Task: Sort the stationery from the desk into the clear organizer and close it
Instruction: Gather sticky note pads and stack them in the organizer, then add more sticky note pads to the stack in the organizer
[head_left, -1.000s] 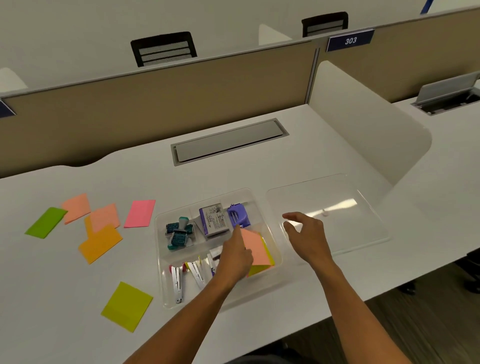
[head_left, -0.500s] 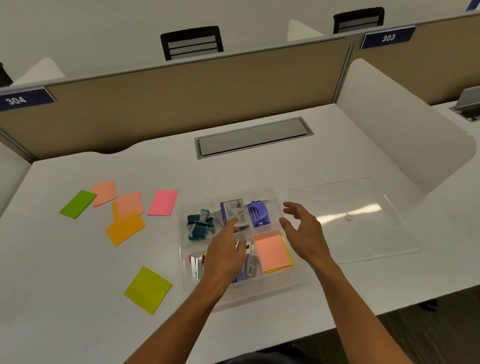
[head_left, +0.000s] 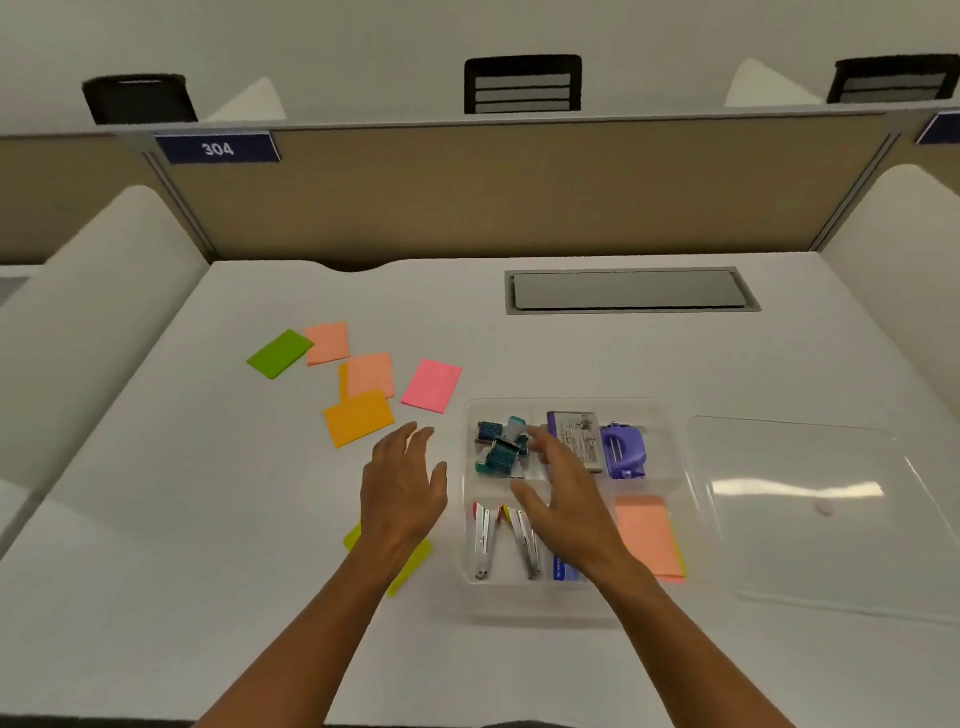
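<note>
The clear organizer (head_left: 670, 467) sits open on the white desk, holding teal stamps (head_left: 501, 447), a purple box (head_left: 574, 439), a purple punch (head_left: 623, 449), staplers (head_left: 485, 540) and a salmon note pad (head_left: 647, 535). Its clear lid (head_left: 810, 509) lies flat to the right. Loose sticky pads lie to the left: pink (head_left: 432, 385), orange (head_left: 358, 417), two salmon (head_left: 370, 375) (head_left: 327, 343), green (head_left: 279, 353). A yellow-green pad (head_left: 413, 564) is mostly hidden under my left wrist. My left hand (head_left: 402, 488) hovers empty left of the organizer, fingers spread. My right hand (head_left: 563, 499) hovers empty over the organizer.
A grey cable hatch (head_left: 631, 290) is set into the desk at the back. White side dividers (head_left: 98, 291) flank the desk, and a tan partition (head_left: 519, 187) closes the far side. Black chair backs show beyond it.
My left hand has left the organizer and moved left over the desk toward the loose pads. My right hand has shifted left over the organizer. The view has panned left.
</note>
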